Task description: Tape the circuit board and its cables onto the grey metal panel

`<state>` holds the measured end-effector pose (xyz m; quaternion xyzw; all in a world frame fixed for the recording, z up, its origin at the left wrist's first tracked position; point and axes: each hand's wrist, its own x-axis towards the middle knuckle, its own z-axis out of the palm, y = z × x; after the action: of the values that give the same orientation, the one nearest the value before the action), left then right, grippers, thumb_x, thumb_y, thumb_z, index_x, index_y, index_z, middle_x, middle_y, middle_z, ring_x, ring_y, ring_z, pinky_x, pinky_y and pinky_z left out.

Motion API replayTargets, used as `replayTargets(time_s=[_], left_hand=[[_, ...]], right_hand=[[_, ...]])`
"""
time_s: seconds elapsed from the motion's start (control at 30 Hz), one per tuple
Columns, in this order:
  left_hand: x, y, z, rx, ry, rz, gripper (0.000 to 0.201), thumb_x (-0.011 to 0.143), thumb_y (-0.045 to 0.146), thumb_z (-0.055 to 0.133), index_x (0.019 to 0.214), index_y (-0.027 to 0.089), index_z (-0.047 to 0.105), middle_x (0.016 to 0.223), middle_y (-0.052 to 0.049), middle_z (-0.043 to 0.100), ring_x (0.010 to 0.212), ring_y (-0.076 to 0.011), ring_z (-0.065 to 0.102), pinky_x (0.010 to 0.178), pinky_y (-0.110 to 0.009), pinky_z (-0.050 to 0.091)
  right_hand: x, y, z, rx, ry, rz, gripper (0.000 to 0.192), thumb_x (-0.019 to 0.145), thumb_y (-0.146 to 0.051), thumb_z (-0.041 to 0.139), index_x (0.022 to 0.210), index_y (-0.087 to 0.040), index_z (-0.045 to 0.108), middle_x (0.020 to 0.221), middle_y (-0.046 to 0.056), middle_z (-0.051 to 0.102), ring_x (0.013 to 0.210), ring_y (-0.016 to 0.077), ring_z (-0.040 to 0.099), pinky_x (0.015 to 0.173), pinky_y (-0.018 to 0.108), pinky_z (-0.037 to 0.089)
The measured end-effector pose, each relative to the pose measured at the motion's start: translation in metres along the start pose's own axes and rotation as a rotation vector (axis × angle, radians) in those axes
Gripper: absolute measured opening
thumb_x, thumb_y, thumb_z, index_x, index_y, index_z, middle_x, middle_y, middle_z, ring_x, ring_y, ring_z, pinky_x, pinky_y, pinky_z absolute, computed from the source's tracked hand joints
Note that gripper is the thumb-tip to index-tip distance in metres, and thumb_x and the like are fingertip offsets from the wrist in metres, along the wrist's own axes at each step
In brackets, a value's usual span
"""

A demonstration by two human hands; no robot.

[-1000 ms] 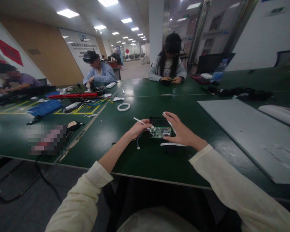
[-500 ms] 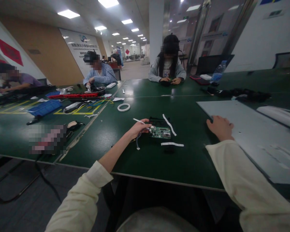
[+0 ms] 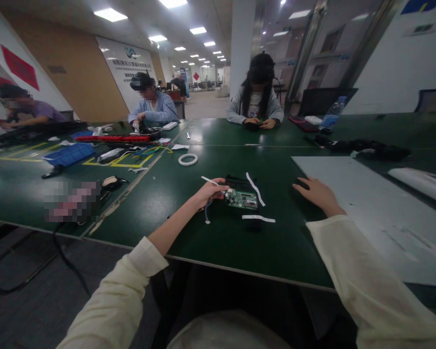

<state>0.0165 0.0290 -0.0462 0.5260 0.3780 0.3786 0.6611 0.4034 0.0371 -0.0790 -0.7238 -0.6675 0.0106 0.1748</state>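
On the table [image 3: 218, 242], the board's [image 3: 241, 199] edge is pinched by the left hand [image 3: 207, 193]. A dark thing [image 3: 301, 184], half hidden, is touched by the right hand [image 3: 318, 194], fingers spread flat.

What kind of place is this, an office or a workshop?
Probably an electronics assembly workroom in an office building: a bare circuit board by the left hand, loose cables and a blue tray on green worktables, and other seated people handling parts.

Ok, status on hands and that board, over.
Left hand pinching circuit board's left edge. Right hand flat, open, at grey sheet's corner. White strips beside board.
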Motion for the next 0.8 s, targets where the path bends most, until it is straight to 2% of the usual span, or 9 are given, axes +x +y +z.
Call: replayTargets(time_s=[0.3, 0.4, 0.53, 0.67, 0.8], left_hand=[[0.000, -0.001, 0.001, -0.039, -0.014, 0.008, 0.030, 0.068, 0.022, 0.069, 0.095, 0.016, 0.056, 0.081, -0.004, 0.066, 0.059, -0.0079, 0.060, 0.049, -0.014, 0.047], [-0.003, 0.003, 0.003, -0.075, -0.021, 0.014, 0.032, 0.068, 0.022, 0.069, 0.097, 0.016, 0.056, 0.082, -0.004, 0.067, 0.059, -0.0077, 0.060, 0.048, -0.014, 0.046], [-0.008, 0.013, 0.002, -0.153, -0.031, 0.076, 0.033, 0.068, 0.022, 0.069, 0.098, 0.016, 0.056, 0.085, -0.005, 0.067, 0.060, -0.0078, 0.060, 0.048, -0.013, 0.045], [-0.010, 0.022, -0.003, -0.220, 0.015, 0.171, 0.033, 0.068, 0.020, 0.069, 0.098, 0.017, 0.057, 0.084, -0.002, 0.067, 0.064, -0.0085, 0.061, 0.053, -0.014, 0.047], [-0.011, 0.026, -0.005, -0.253, 0.043, 0.186, 0.032, 0.067, 0.020, 0.069, 0.098, 0.018, 0.058, 0.082, 0.000, 0.067, 0.063, -0.0091, 0.061, 0.054, -0.016, 0.048]], right_hand=[[-0.018, -0.056, -0.001, 0.222, -0.103, -0.195, 0.057, 0.082, -0.059, 0.035, 0.128, -0.026, 0.046, 0.133, 0.005, 0.045, 0.120, 0.0276, 0.042, 0.099, 0.049, 0.034], [-0.029, -0.078, -0.004, 0.305, -0.150, -0.290, 0.052, 0.083, -0.056, 0.037, 0.124, -0.027, 0.050, 0.131, 0.003, 0.047, 0.120, 0.0263, 0.043, 0.101, 0.047, 0.033], [-0.047, -0.109, -0.010, 0.403, -0.227, -0.430, 0.041, 0.085, -0.049, 0.039, 0.114, -0.027, 0.059, 0.125, 0.000, 0.053, 0.114, 0.0255, 0.049, 0.098, 0.047, 0.038], [-0.068, -0.138, -0.020, 0.553, -0.364, -0.630, 0.038, 0.085, -0.047, 0.042, 0.108, -0.025, 0.063, 0.122, 0.002, 0.056, 0.109, 0.0250, 0.053, 0.096, 0.044, 0.040], [-0.090, -0.158, -0.024, 0.604, -0.433, -0.733, 0.034, 0.085, -0.043, 0.046, 0.112, -0.028, 0.060, 0.123, 0.001, 0.054, 0.114, 0.0242, 0.049, 0.099, 0.044, 0.037]])
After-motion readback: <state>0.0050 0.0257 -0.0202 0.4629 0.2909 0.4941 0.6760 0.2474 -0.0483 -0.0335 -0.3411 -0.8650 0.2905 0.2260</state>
